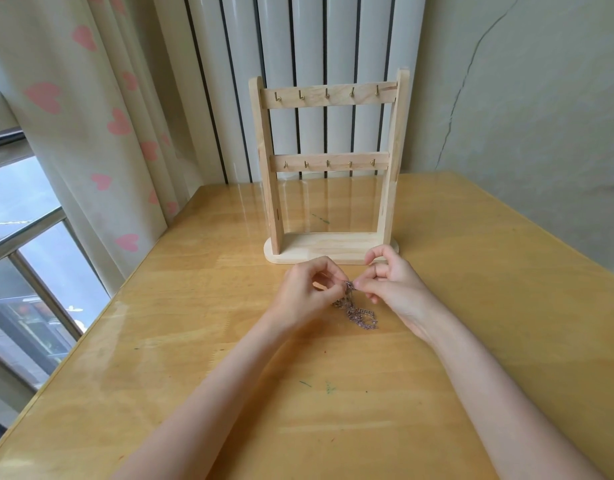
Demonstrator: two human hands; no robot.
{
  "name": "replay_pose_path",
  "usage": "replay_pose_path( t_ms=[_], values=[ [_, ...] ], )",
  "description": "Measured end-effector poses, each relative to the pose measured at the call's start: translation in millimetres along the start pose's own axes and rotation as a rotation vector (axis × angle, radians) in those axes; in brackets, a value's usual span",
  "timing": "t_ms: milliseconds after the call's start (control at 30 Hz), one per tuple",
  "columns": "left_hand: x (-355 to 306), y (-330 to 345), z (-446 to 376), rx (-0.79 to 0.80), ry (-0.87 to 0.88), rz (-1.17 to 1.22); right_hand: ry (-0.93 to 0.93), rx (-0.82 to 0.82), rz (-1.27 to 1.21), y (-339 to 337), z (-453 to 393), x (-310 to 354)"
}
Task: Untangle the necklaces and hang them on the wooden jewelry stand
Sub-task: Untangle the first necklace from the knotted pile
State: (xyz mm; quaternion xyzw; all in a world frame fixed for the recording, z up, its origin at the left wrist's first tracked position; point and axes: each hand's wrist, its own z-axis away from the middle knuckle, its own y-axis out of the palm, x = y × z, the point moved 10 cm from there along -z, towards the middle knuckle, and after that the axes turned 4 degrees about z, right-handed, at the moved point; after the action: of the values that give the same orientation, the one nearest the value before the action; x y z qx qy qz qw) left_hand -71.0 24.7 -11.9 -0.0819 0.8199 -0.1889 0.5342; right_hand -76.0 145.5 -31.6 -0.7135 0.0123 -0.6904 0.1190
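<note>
I see the necklaces [355, 311] as one small knotted heap of fine silvery-pink chain links, lying on the table [160, 341] just in front of the stand's base, its upper end lifted between my two hands. No writing or brand shows anywhere on them or on anything else I can make out.

My left hand [305, 289] pinches the top of the tangle with curled fingers [333, 277]. My right hand [388, 282] meets it from the other side, thumb and forefinger nipping the same bit of chain, the other fingers curled up above. The hands almost touch at the knot.

Just beyond stands the wooden jewelry stand [328, 168]: pale, smooth wood, two uprights on a flat rounded base, two crossbars each carrying five small brass hooks [327, 93], all bare. Its base sits close behind my right knuckles.

The table is glossy yellow wood with a few green pen marks. Behind it rise a white ribbed radiator [298, 46], a cracked pale wall [523, 98] on the right, and a cream curtain [91, 116] printed with pink hearts beside a window [28, 254] on the left.
</note>
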Motion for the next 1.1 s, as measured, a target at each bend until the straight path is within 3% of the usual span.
replay_pose_path(
  t_ms=[167,333,467,600,667,833,933,1100],
  values=[
    [-1.5,12.8,3.5,0.085,0.027,-0.311,-0.006,0.01,-0.006,4.4,0.1,0.2],
    [-4.9,4.3,1.3,0.034,0.041,-0.215,0.018,0.011,-0.096,1.5,-2.6,-5.7],
    [3.4,4.0,-0.3,0.06,-0.027,-0.084,-0.021,-0.026,0.208,0.0,-4.3,-3.1],
    [10.7,7.4,5.4,0.084,-0.133,0.093,-0.201,-0.092,0.619,7.6,-3.4,15.1],
    [11.8,7.3,4.5,0.099,-0.108,0.026,-0.189,-0.068,0.672,9.8,-3.3,12.8],
    [10.4,5.2,1.1,0.064,-0.064,-0.107,0.027,0.002,0.306,2.1,-1.8,-8.0],
    [3.0,8.0,2.3,0.057,0.002,-0.2,0.028,-0.044,0.188,0.8,0.1,-4.7],
    [-4.2,8.3,1.5,0.049,0.049,-0.234,0.006,0.01,0.08,8.3,0.9,-1.5]
  ],
)
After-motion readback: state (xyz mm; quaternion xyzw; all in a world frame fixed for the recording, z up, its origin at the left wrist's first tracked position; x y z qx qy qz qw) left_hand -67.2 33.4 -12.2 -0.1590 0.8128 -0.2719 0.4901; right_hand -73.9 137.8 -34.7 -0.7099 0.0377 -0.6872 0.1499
